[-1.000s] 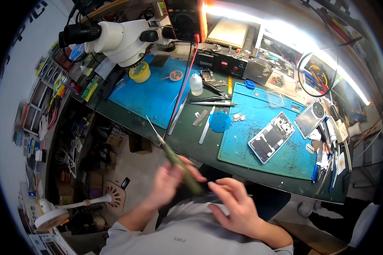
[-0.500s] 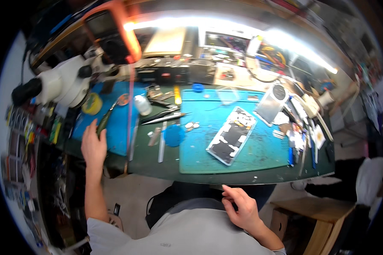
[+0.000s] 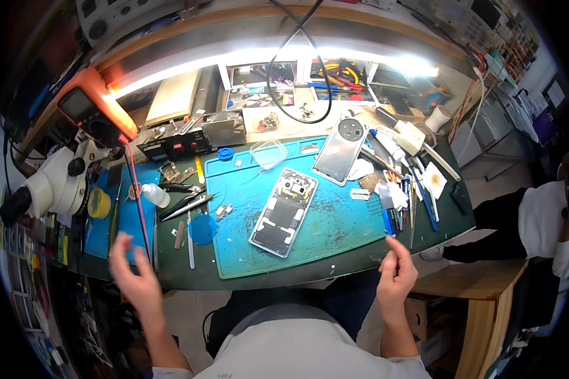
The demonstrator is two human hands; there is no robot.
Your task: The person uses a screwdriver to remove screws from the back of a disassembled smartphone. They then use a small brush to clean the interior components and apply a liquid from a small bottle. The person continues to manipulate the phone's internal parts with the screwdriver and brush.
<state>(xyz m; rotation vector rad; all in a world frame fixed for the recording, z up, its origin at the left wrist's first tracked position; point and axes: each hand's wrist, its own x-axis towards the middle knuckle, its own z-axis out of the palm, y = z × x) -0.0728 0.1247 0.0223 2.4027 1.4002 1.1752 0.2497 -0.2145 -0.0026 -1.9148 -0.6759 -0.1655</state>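
Observation:
Over the front edge of the small blue mat (image 3: 97, 244), my left hand (image 3: 134, 278) is blurred, its fingers apart and nothing visible in them. A slim dark tool (image 3: 114, 211) lies on that mat beyond it. My right hand (image 3: 396, 278) hovers at the bench's front right edge, fingers partly curled, thumb apart from the index finger, nothing seen between them. It is nearest to some blue pens (image 3: 390, 222). An opened phone (image 3: 283, 213), its inner parts showing, lies on the large blue work mat (image 3: 240, 262). Behind it rests a phone back cover (image 3: 340, 151) with a round camera ring.
At the left stand a microscope (image 3: 57, 174), an orange multimeter (image 3: 95, 104), a yellow tub (image 3: 98, 203) and a white bottle (image 3: 155, 195). Tweezers (image 3: 186, 208) and a blue disc (image 3: 202, 228) lie mid-bench. Another person (image 3: 537, 215) is at the right.
The view has shifted, so the bench sits farther left. My left hand has come back from the slim tool toward the bench's front edge. My right hand has risen and moved right.

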